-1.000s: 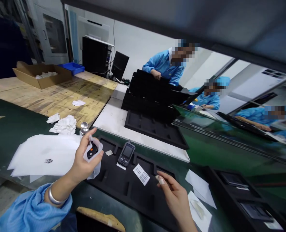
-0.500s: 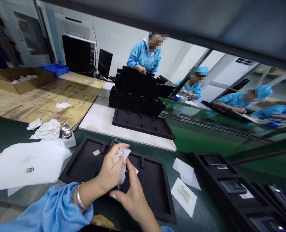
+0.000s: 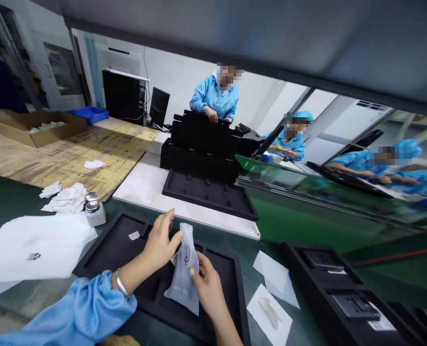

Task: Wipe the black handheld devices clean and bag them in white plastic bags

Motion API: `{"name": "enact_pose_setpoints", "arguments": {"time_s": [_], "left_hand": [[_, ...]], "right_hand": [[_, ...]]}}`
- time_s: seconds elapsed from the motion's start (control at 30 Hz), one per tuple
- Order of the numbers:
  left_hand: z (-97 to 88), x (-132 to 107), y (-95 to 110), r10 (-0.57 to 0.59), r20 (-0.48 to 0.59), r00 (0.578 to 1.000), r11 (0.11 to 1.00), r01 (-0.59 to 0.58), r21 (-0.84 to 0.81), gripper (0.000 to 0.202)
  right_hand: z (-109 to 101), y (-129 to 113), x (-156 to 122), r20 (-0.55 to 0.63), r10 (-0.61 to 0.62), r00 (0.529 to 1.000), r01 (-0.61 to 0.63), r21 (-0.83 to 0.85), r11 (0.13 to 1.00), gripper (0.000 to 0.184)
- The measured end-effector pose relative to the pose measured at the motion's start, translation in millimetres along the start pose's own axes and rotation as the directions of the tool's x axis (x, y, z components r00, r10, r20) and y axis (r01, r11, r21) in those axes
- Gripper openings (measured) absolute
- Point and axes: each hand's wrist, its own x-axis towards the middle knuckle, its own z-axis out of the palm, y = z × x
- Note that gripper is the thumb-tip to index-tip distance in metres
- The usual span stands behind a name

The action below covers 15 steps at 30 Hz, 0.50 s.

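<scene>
My left hand [image 3: 160, 242] pinches the top of a small white pouch [image 3: 184, 271], thumb against fingers. My right hand [image 3: 206, 283] grips the same pouch from the right side, lower down. The pouch hangs upright over a black foam tray [image 3: 116, 250] with several recesses that lies on the green belt in front of me. What the pouch holds is hidden. A small white label [image 3: 134, 235] lies in the tray's far left recess.
A stack of white pouches [image 3: 33, 247] lies left of the tray, with a small metal-capped bottle [image 3: 93, 211] and crumpled wipes [image 3: 67, 199] behind it. Paper sheets [image 3: 271, 298] lie to the right. More black trays [image 3: 208, 192] are stacked beyond. Other people in blue coats work further along.
The left hand held a pouch with a dark device in it while the right hand hovered open. The hands came together, and now both hold the pouch stretched upright over the tray.
</scene>
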Motion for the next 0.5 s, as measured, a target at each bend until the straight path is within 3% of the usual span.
{"name": "enact_pose_setpoints", "arguments": {"time_s": [0.1,0.2,0.27,0.37,0.5], "left_hand": [[-17.3,-12.7,-19.5,-0.048,0.054,0.997,0.876,0.016,0.481,0.066],[-15.2,-23.0,-24.2,-0.24,0.121,0.963,0.707,0.088,0.702,0.084],[-6.0,-24.5,-23.4,-0.326,0.147,0.934,0.672,0.12,0.731,0.093],[3.3,-19.7,-23.8,-0.39,0.17,0.905,0.699,0.171,0.694,0.098],[-11.4,-17.0,-28.0,-0.374,0.202,0.905,0.769,0.181,0.613,0.1]], "right_hand": [[-5.8,7.9,-6.2,-0.18,-0.106,0.978,0.047,-0.301,0.952,0.042],[-15.8,6.1,-12.0,-0.197,-0.19,0.962,0.099,-0.396,0.913,0.039],[-21.9,3.4,-14.5,-0.17,-0.224,0.96,0.136,-0.417,0.899,0.037],[-28.7,0.6,-17.2,-0.109,-0.296,0.949,0.219,-0.45,0.866,0.033],[-32.7,-7.4,-14.3,-0.002,-0.386,0.923,0.331,-0.51,0.794,0.028]]}}
